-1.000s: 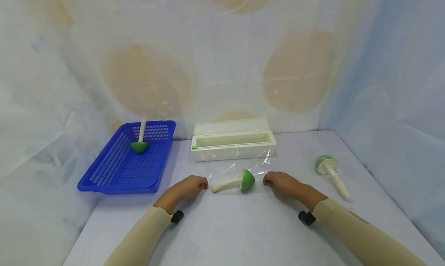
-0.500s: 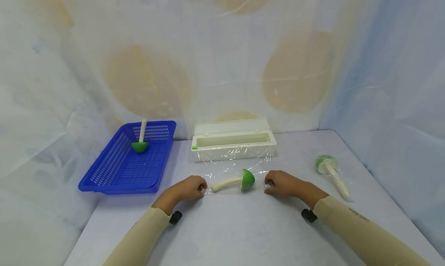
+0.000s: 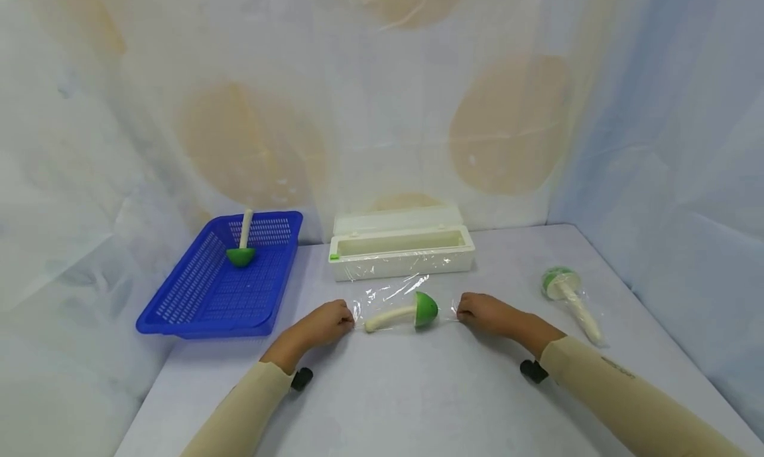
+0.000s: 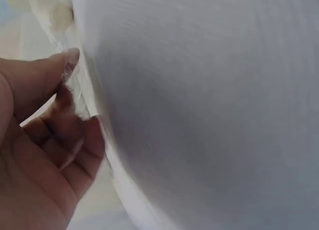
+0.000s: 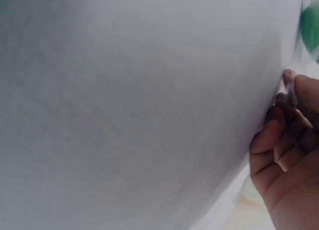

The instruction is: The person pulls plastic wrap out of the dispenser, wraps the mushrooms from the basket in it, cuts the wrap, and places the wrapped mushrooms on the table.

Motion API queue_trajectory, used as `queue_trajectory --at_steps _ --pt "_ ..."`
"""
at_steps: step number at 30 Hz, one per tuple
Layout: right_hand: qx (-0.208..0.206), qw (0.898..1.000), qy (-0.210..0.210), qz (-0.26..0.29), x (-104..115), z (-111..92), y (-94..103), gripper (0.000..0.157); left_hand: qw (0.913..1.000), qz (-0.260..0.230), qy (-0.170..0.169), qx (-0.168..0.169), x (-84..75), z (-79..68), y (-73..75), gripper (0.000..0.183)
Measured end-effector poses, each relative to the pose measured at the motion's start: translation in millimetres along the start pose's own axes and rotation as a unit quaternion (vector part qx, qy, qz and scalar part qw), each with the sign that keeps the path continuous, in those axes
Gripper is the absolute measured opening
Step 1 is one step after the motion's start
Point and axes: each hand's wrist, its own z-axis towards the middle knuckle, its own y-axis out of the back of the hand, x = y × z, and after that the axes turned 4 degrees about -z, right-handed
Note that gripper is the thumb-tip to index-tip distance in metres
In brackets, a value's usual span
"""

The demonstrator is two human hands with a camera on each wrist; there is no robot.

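A toy mushroom (image 3: 426, 310) with a green cap and pale stem lies on its side at the table's middle, stem toward the left. Clear plastic film (image 3: 382, 298) lies about it; whether it is over or under the mushroom is hard to tell. My left hand (image 3: 325, 322), left of the stem, pinches the film's edge between thumb and fingers, as the left wrist view shows. On the cap's side, my right hand (image 3: 486, 313) pinches the opposite edge. In the right wrist view part of the green cap (image 5: 311, 31) shows beyond the thumb.
Behind the film stands a long white box (image 3: 402, 266), its lid raised. A blue basket (image 3: 205, 323) at the left holds another mushroom (image 3: 241, 257), cap down. Toward the right edge lies a mushroom wrapped in film (image 3: 575, 304).
The film's far edge has come away from the white box and now lies nearer to me. Both hands stay about in place; the right hand's fingers have closed together on the film.
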Motion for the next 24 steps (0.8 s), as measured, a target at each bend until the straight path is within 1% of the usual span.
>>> queue_trajectory --at_steps 2,4,7,9,11,13,15,18,20,24 --pt "-0.014 1.0 0.01 0.008 -0.8 -3.2 -1.2 0.012 0.9998 -0.013 0.002 -0.013 -0.6 -0.9 -0.4 0.008" --pt "-0.033 0.999 0.014 0.019 -2.2 -5.3 -1.6 0.012 0.9991 -0.033 0.012 -0.025 -2.0 -1.1 0.8 0.008" --pt "-0.046 0.997 -0.015 0.067 -4.2 -5.7 0.2 0.013 0.9965 -0.067 0.033 -0.038 -4.0 0.4 3.3 0.009" --pt "-0.042 0.993 -0.039 0.107 -6.1 -3.7 2.1 0.016 0.9941 -0.085 0.058 -0.034 -4.3 1.9 4.4 0.01" --pt "-0.029 0.986 -0.067 0.151 -8.5 -0.9 3.5 0.02 0.9921 -0.094 0.08 -0.025 -3.2 4.0 4.4 0.012" --pt "-0.02 0.981 -0.082 0.176 -11.9 2.8 3.7 0.022 0.9896 -0.104 0.098 -0.017 -1.4 6.7 4.0 0.014" --pt "-0.021 0.977 -0.093 0.193 -14.7 5.7 3.8 0.022 0.9878 -0.112 0.107 -0.017 0.3 10.2 3.2 0.015" --pt "-0.03 0.974 -0.106 0.197 -17.1 9.4 3.3 0.022 0.9848 -0.125 0.118 -0.028 0.8 15.4 3.0 0.016" --pt "-0.04 0.975 -0.113 0.186 -17.4 11.6 3.2 0.022 0.9838 -0.123 0.125 -0.036 0.2 17.9 2.7 0.016" --pt "-0.075 0.978 -0.126 0.151 -16.9 17.0 4.1 0.022 0.979 -0.133 0.144 -0.055 -2.8 21.0 3.3 0.017"
